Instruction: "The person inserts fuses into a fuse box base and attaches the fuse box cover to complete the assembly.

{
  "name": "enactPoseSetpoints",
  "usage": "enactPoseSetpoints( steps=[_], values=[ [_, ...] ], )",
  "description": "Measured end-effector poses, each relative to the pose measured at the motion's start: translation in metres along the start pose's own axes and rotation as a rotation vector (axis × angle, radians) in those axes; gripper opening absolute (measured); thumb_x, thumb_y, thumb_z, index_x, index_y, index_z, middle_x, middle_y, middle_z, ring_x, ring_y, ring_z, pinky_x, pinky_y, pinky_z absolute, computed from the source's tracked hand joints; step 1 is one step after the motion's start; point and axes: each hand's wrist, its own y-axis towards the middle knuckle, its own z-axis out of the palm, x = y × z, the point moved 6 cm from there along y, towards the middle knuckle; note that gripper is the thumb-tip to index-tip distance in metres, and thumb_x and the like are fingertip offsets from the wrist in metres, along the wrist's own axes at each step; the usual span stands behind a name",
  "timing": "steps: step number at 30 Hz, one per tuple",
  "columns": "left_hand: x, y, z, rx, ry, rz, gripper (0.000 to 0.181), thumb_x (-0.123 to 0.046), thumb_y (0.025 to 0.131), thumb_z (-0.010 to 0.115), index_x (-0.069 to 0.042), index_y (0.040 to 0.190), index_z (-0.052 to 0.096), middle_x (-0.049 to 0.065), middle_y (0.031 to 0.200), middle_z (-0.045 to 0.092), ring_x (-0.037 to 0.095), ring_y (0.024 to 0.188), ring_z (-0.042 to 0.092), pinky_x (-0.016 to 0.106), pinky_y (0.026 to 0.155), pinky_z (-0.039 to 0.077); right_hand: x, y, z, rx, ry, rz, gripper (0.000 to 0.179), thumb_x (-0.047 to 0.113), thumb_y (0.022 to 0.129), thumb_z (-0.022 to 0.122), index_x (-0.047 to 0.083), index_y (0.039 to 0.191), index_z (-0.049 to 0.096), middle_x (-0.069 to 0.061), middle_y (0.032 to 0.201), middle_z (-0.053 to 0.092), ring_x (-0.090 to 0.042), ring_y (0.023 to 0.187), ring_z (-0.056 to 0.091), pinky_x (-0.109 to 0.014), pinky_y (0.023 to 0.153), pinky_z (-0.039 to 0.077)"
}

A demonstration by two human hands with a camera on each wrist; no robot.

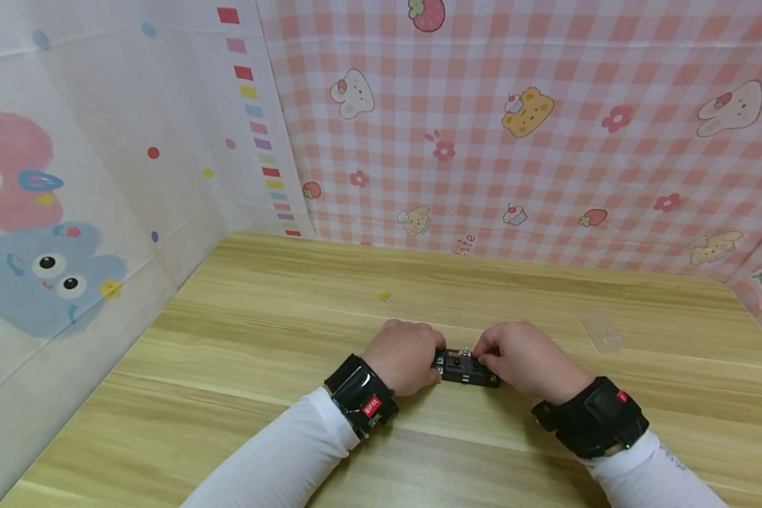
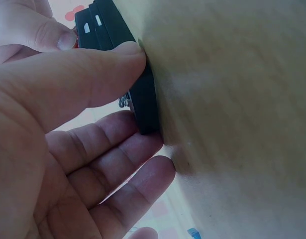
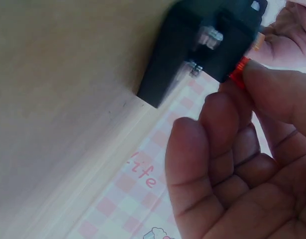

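One step in hand, seemingly: fitting or removing small red piece [image 3: 239, 72] at top of black terminal block [image 1: 476, 371]. For next move, better to keep block steady and work straight, without twisting. Lying on wooden table [image 1: 260, 367], gripped around left end by left hand [image 1: 401, 360]; at right half, red piece pinched by right hand [image 1: 527, 363]. Beyond block: leftward, tiny yellow piece [image 1: 386, 297]; rightward, clear plastic cover [image 1: 602, 331].

Head view high, forward-down; wrist views close-in, black block [image 1: 466, 370] common to both.
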Motion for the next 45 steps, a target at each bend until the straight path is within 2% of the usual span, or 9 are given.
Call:
enactPoseSetpoints(
  steps=[17, 29, 32, 35, 39, 45],
  values=[
    [0.0, 0.0, 0.0, 0.006, -0.001, -0.004, 0.032, -0.04, 0.087, 0.085, -0.021, 0.112, 0.077, -0.009, 0.096, 0.074, 0.008, 0.077, 0.06, 0.038, 0.093, 0.048, -0.001, 0.0, 0.0, 0.004, -0.001, 0.003, 0.011, 0.009, 0.096, 0.073, 0.017, 0.092, 0.08, 0.005, 0.089, 0.073, -0.01, 0.074, 0.055, -0.028, 0.066, 0.047],
    [0.0, 0.0, 0.002, 0.025, -0.004, -0.013, 0.037, -0.041, 0.088, 0.084, -0.021, 0.118, 0.077, -0.008, 0.103, 0.077, 0.009, 0.083, 0.064, 0.039, 0.096, 0.048, -0.007, -0.006, -0.005, -0.022, 0.005, -0.044, 0.01, 0.01, 0.095, 0.075, 0.013, 0.101, 0.082, 0.003, 0.095, 0.076, -0.008, 0.082, 0.062, -0.032, 0.075, 0.053],
    [0.0, 0.0, 0.002, 0.026, 0.0, -0.013, 0.038, -0.041, 0.089, 0.084, -0.021, 0.119, 0.077, -0.007, 0.105, 0.077, 0.01, 0.086, 0.066, 0.04, 0.098, 0.049, -0.012, -0.009, -0.005, -0.001, 0.017, -0.025, 0.016, 0.013, 0.093, 0.077, 0.009, 0.108, 0.081, 0.001, 0.097, 0.076, -0.009, 0.081, 0.062, -0.03, 0.073, 0.052],
    [0.0, 0.0, 0.002, 0.023, 0.002, -0.014, 0.038, -0.042, 0.089, 0.084, -0.021, 0.12, 0.077, -0.006, 0.107, 0.078, 0.01, 0.088, 0.067, 0.04, 0.099, 0.048, -0.017, -0.012, -0.003, 0.048, 0.038, -0.005, 0.031, 0.018, 0.088, 0.083, 0.005, 0.116, 0.078, -0.001, 0.101, 0.075, -0.01, 0.082, 0.062, -0.03, 0.071, 0.051],
    [0.0, -0.001, 0.002, 0.014, 0.002, -0.014, 0.038, -0.041, 0.089, 0.084, -0.021, 0.12, 0.076, -0.007, 0.108, 0.077, 0.01, 0.089, 0.067, 0.04, 0.099, 0.048, -0.022, -0.013, 0.0, 0.087, 0.022, 0.006, 0.047, 0.024, 0.082, 0.09, 0.003, 0.122, 0.075, 0.0, 0.103, 0.073, -0.011, 0.085, 0.061, -0.031, 0.075, 0.052],
    [0.0, -0.001, 0.001, 0.005, 0.001, -0.007, 0.038, -0.041, 0.088, 0.084, -0.021, 0.12, 0.077, -0.007, 0.107, 0.077, 0.009, 0.087, 0.066, 0.04, 0.098, 0.049, -0.025, -0.011, 0.004, 0.106, -0.066, 0.006, 0.048, 0.024, 0.081, 0.091, 0.005, 0.122, 0.075, 0.001, 0.101, 0.069, -0.012, 0.085, 0.057, -0.033, 0.078, 0.05]
  ],
)
